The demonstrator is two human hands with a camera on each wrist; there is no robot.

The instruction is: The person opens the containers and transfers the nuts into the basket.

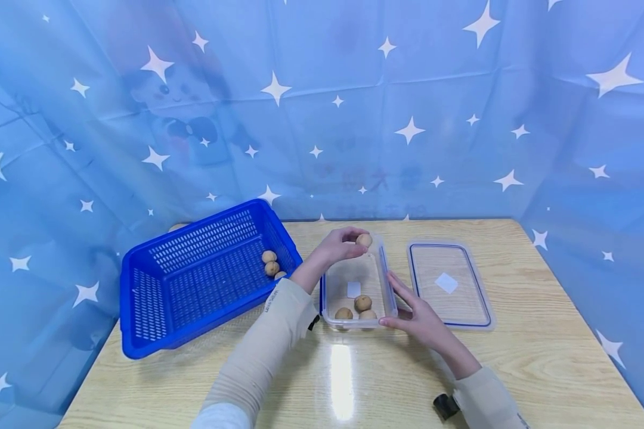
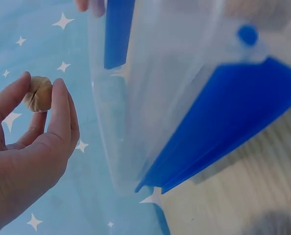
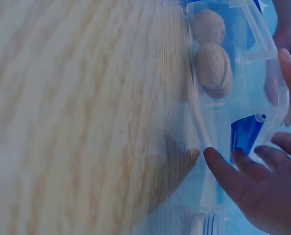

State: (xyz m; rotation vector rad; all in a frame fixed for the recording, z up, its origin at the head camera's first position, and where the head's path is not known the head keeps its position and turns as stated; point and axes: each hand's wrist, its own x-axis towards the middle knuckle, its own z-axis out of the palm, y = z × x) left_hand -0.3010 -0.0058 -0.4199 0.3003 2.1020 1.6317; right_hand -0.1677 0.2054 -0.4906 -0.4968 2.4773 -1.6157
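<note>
In the head view my left hand [image 1: 337, 246] pinches a walnut [image 1: 364, 239] between thumb and fingertips, over the far end of a clear plastic container [image 1: 372, 271]. The left wrist view shows that walnut [image 2: 39, 94] held at the fingertips, beside the container's blue side clip [image 2: 228, 117]. Three walnuts [image 1: 362, 302] lie at the container's near end. My right hand [image 1: 421, 317] touches the container's right side, fingers extended along the wall and thumb at the near corner. From the right wrist, the spread fingers [image 3: 228, 171] show against the clear wall.
A blue perforated basket [image 1: 185, 235] stands at the left, with three walnuts [image 1: 271, 268] visible at its right end. To the right of the container lies a clear lid [image 1: 464, 298] with a blue seal. A starry blue curtain [image 1: 322, 107] hangs behind the wooden table [image 1: 536, 357].
</note>
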